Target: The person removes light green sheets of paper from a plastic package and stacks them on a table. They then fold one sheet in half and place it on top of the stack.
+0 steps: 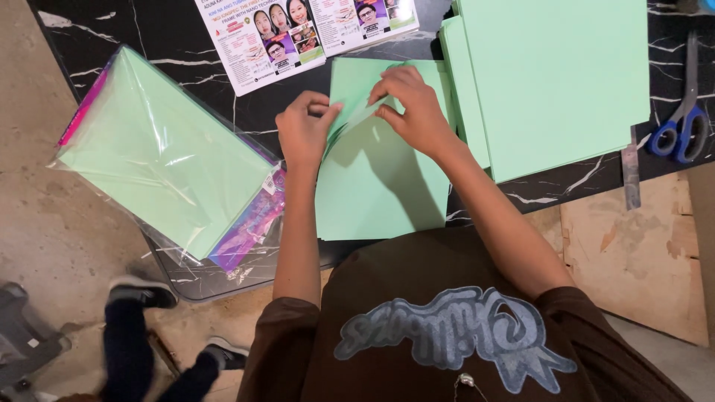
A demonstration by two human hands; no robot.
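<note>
Brown short-sleeved shirt, grey-blue graphic

Two hands folding a green sheet on a black marble table

The left hand and right hand pinch the upper edge of a light green paper sheet lying on the black table; left of that sheet lies a clear plastic pack of coloured paper, right of it a stack of green sheets, beyond it printed leaflets, and far right blue-handled scissors
</note>
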